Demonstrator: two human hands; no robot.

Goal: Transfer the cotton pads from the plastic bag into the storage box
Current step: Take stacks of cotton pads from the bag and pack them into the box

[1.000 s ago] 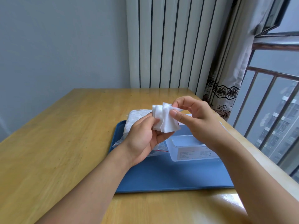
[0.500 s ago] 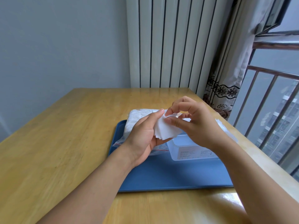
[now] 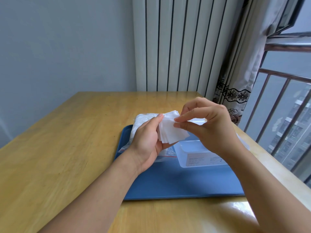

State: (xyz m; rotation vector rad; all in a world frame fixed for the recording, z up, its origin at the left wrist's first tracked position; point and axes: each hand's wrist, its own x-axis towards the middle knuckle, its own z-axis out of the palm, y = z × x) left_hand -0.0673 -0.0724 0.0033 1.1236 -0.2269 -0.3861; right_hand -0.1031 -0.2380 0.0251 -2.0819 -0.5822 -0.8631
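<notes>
Wooden surface [image 3: 67,148] set in a room corner: grey wall to the left, white ribbed radiator [image 3: 170,44] behind, patterned curtain [image 3: 235,78] and barred window [image 3: 286,106] to the right. Blue tray [image 3: 176,182] lies on the right half of the surface.

On the tray, far left corner: plastic bag [image 3: 143,119], clear with a red seal strip, holding white contents, partly hidden behind the left hand. On the tray, right of the bag: translucent storage box [image 3: 198,157], printed label on its near wall; whether it already holds pads cannot be told.

Left hand [image 3: 148,140]: raised above the tray, grip closed around a fanned stack of white square cotton pads [image 3: 171,130], thumb on the near side, fingers behind. The stack is held in the air, above the bag's near edge and the box's left end, touching neither.

Right hand [image 3: 210,126]: above the box, fingers curled, thumb and fingertips pinching the upper right edge of the same stack.

Both forearms bare, entering from the lower edge of view.
</notes>
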